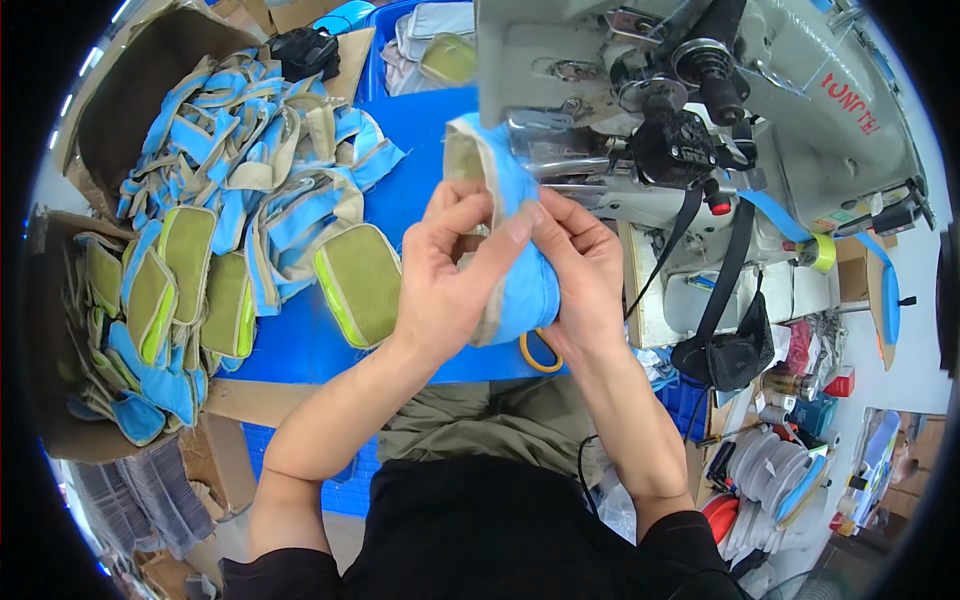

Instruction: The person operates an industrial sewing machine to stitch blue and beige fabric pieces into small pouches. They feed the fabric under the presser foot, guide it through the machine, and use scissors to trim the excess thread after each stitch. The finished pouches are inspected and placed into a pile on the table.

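Between my hands, in front of the sewing machine (610,130), I hold a blue fabric strip with beige edging (528,290), bent into a curve. My left hand (450,265) is closed on its left side, thumb pressed toward the middle. From the other side my right hand (580,255) pinches the same strip, the two thumbs nearly meeting. Below the strip, a yellow scissors handle (541,352) shows at the table's front edge. Left of my left hand lies an olive mesh panel with a bright yellow-green edge (360,285).
A heap of blue and beige strips (260,140) covers the blue table's left side. A cardboard box (60,300) holds several olive panels. Behind stands a blue bin (385,50). White reels (765,480) and a black pouch (730,350) are at the right.
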A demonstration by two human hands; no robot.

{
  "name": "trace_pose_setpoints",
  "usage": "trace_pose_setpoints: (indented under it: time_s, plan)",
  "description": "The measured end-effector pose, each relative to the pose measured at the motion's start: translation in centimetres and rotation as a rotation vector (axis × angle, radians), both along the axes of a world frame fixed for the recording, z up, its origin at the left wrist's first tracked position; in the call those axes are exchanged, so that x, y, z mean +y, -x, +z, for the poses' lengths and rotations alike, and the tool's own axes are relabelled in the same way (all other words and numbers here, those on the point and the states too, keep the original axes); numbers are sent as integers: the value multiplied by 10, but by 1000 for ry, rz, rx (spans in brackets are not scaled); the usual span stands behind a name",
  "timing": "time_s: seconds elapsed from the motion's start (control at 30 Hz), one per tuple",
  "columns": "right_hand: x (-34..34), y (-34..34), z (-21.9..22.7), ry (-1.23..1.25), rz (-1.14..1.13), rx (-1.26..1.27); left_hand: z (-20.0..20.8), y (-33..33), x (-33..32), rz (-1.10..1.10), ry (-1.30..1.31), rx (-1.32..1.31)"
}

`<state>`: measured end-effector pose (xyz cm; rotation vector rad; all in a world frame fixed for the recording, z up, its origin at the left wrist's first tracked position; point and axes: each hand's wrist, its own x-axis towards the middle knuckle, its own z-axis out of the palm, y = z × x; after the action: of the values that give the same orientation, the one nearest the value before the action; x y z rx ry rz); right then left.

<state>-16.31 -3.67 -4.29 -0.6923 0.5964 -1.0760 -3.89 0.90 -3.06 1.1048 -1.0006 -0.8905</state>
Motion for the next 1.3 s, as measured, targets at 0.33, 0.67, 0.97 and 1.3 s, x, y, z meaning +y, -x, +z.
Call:
trace_pose_setpoints:
  time_s: [0.33,0.67,0.97,1.3]
  plan:
    - [3,-6,-2,57,-60,-10,-1,-6,-1,1,31,-53]
    - [9,44,24,356,-79,487,-10,-8,-13,-5,76,-39]
    - [-101,272,192,1157,-1232,946,8,-32,-18,-130,-110,333]
    - [-274,463,207,409,-633,832,-25,-53,-41,-27,-111,56]
